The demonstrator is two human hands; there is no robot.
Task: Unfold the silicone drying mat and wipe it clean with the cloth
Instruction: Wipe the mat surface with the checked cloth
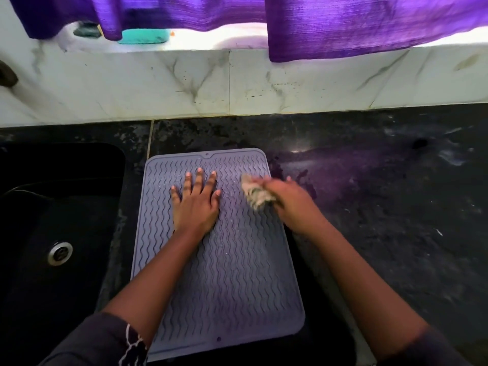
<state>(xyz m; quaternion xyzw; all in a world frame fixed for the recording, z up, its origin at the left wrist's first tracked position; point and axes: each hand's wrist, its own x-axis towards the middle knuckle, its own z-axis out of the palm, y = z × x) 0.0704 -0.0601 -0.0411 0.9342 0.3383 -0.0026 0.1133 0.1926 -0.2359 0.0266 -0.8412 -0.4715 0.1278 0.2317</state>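
The grey silicone drying mat (237, 273) with wavy ridges lies fully unfolded and flat on the dark counter, its long side running away from me. My left hand (195, 204) rests palm down on the mat's far half, fingers spread. My right hand (293, 199) is at the mat's far right edge, closed around a crumpled pale cloth (254, 192) that touches the mat. The right hand and cloth are motion-blurred. Small white specks dot the mat's surface.
A black sink (52, 207) with a metal drain (60, 253) lies just left of the mat. Dark stone counter (396, 194) extends to the right. A marble backsplash (237, 83) and sill stand behind, with purple curtains (369, 22) and a teal object (144, 37) on the sill.
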